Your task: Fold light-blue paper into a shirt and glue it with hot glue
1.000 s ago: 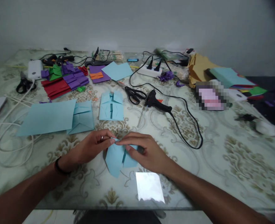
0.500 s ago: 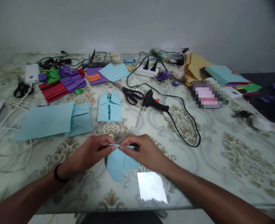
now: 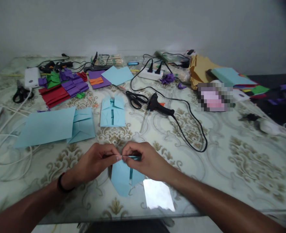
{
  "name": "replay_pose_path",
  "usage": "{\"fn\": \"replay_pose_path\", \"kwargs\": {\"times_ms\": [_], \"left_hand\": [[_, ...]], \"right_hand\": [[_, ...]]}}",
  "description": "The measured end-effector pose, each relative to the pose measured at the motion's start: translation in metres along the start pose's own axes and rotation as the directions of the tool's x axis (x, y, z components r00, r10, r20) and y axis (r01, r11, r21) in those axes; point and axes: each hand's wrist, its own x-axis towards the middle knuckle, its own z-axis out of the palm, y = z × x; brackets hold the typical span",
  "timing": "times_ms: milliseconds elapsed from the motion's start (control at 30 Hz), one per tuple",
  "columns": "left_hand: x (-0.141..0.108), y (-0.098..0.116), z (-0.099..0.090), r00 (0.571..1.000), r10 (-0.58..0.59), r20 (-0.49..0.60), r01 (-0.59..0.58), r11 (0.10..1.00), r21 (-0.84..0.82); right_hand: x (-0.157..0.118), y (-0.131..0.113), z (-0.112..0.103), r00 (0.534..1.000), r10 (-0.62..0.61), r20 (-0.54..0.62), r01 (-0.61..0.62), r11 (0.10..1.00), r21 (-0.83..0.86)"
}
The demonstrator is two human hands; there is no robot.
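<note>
Right, both your left hand (image 3: 96,161) and right hand (image 3: 146,160) pinch the folded light-blue paper piece (image 3: 120,176) near the pale floral table's (image 3: 213,181) front edge; likely creasing, next press needs aligned layers.

dim — white glare (image 3: 158,194) on tbl (image 3: 220,155) — dark top-rt corner

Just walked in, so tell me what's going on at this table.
A person's left hand and right hand pinch the far edge of a partly folded light-blue paper, close together. Just beyond it lies a folded blue piece, with black scissors and a glue gun to its right. More blue paper lies to the left.
</note>
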Motion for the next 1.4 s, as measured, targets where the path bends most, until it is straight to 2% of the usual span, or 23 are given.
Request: {"fn": "replay_pose_path", "kwargs": {"times_ms": [200, 300, 500, 700, 800, 967, 1200, 1400], "left_hand": [[-0.001, 0.002, -0.005, 0.996, -0.007, 0.088, 0.016, 0.995, -0.095], [-0.002, 0.004, -0.009, 0.993, 0.002, 0.12, 0.012, 0.993, -0.118], [0.0, 0.003, -0.013, 0.998, -0.001, 0.062, 0.007, 0.995, -0.101], [0.004, 0.0, -0.012, 1.0, -0.004, 0.006, 0.005, 0.996, -0.087], [0.005, -0.002, -0.01, 0.999, 0.008, -0.035, -0.011, 0.996, -0.085], [0.004, -0.005, -0.003, 1.0, 0.016, 0.025, -0.013, 0.993, -0.12], [0.003, 0.0, -0.004, 1.0, -0.006, 0.002, 0.007, 0.995, -0.101], [0.001, 0.002, -0.003, 1.0, 0.016, 0.026, -0.014, 0.996, -0.089]], "right_hand": [[0.0, 0.0, -0.003, 0.992, 0.091, 0.086, -0.101, 0.989, 0.113], [0.0, 0.0, -0.003, 0.99, 0.115, 0.087, -0.126, 0.982, 0.138], [0.004, 0.002, -0.007, 0.987, 0.132, 0.091, -0.145, 0.979, 0.145], [0.003, -0.004, -0.017, 0.983, 0.113, 0.142, -0.14, 0.972, 0.19], [0.002, -0.005, -0.019, 0.981, 0.111, 0.159, -0.136, 0.978, 0.156], [0.001, -0.002, -0.012, 0.99, 0.113, 0.079, -0.115, 0.993, 0.022], [0.0, -0.003, -0.005, 0.993, 0.088, 0.083, -0.093, 0.994, 0.053], [0.001, -0.003, -0.003, 0.989, 0.079, 0.122, -0.086, 0.995, 0.059]]}}
